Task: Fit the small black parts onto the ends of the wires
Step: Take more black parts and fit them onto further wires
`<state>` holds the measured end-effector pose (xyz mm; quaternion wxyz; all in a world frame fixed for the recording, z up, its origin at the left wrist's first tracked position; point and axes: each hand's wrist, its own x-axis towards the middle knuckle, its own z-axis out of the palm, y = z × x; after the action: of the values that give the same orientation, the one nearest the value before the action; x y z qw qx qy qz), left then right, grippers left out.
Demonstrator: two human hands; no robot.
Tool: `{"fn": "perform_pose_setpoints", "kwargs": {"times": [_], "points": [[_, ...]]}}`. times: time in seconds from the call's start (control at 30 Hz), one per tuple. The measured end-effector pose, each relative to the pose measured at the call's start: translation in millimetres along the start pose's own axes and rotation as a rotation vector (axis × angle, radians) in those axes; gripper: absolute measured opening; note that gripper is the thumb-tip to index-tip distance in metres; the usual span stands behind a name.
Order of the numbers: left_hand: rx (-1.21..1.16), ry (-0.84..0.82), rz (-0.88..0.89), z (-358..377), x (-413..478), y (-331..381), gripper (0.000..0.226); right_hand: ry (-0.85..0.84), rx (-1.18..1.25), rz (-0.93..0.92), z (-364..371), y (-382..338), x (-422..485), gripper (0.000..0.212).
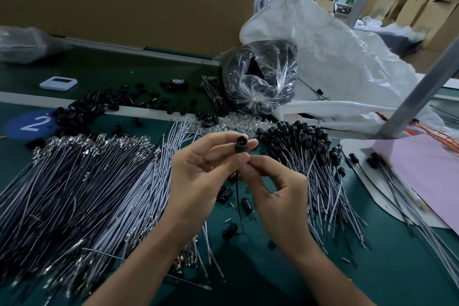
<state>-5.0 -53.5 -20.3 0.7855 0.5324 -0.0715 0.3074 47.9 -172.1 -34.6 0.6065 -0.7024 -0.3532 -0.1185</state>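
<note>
Left hand (196,176) pinches a small black part (241,144) between thumb and fingertips, above the green bench (372,268), with its end facing the camera. Right hand (278,196) pinches the thin black wire (239,196) directly beneath that part, and the wire hangs down between both hands. Loose wires (74,181) lie heaped at left, fitted wires (310,156) at right.

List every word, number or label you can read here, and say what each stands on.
"2": white numeral on the blue round sticker on the green table.
White device: its screen is too blurred to read.
Cardboard boxes at the back: any print is too small to read.
</note>
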Motion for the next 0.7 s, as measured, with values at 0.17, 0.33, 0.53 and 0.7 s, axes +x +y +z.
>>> {"fn": "perform_pose_setpoints", "kwargs": {"times": [0.17, 0.33, 0.53, 0.7], "points": [[0.014, -0.058, 0.024, 0.1, -0.3, -0.2, 0.023, 0.046, -0.002, -0.05, -0.8, -0.1, 1.1, 0.01], [0.016, -0.074, 0.022, 0.8, -0.7, -0.9, 0.021, 0.052, -0.036, -0.095, -4.1, -1.0, 1.9, 0.016], [0.014, -0.085, 0.024, 2.0, 0.1, 0.0, 0.026, 0.059, -0.029, -0.115, -4.4, -1.5, 2.0, 0.016], [0.039, -0.079, 0.017, -1.1, -1.1, -1.2, 0.021, 0.078, 0.022, -0.077, -2.8, -0.1, 2.4, 0.011]]}}
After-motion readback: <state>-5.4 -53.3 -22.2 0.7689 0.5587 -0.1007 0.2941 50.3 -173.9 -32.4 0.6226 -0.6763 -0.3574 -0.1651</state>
